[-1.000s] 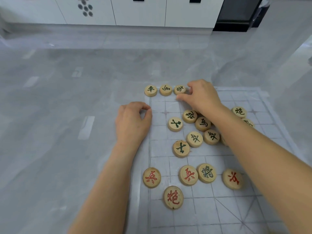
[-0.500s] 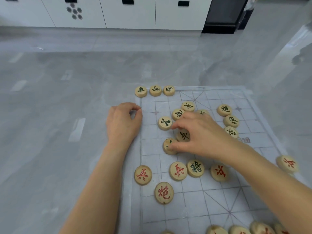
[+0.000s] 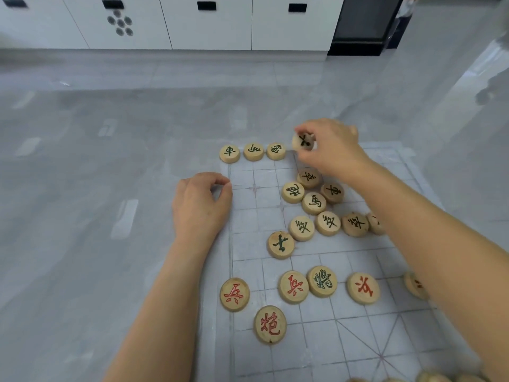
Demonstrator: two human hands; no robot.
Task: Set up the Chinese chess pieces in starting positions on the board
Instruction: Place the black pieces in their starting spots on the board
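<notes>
A thin translucent chess board (image 3: pixel 358 340) lies on the grey floor. Three black-lettered wooden pieces (image 3: pixel 253 151) stand in a row along its far edge. My right hand (image 3: pixel 333 150) holds a black advisor piece (image 3: pixel 303 141) in its fingertips, tilted, just right of that row and above the far edge. My left hand (image 3: pixel 202 208) rests loosely curled on the board's left edge, holding nothing that I can see. A second black advisor (image 3: pixel 280 244) and several other black pieces (image 3: pixel 314 203) lie loose mid-board. Red-lettered pieces (image 3: pixel 234 294) sit nearer to me.
White cabinets (image 3: pixel 209 23) with black handles line the far wall, with a dark unit (image 3: pixel 360 26) at the right. More pieces show at the bottom right edge (image 3: pixel 432 377). Bare grey floor (image 3: pixel 82 188) spreads to the left of the board.
My right hand has lifted one black advisor from the middle of the board and carried it to the far edge, beside the row of three. My left hand has stayed put.
</notes>
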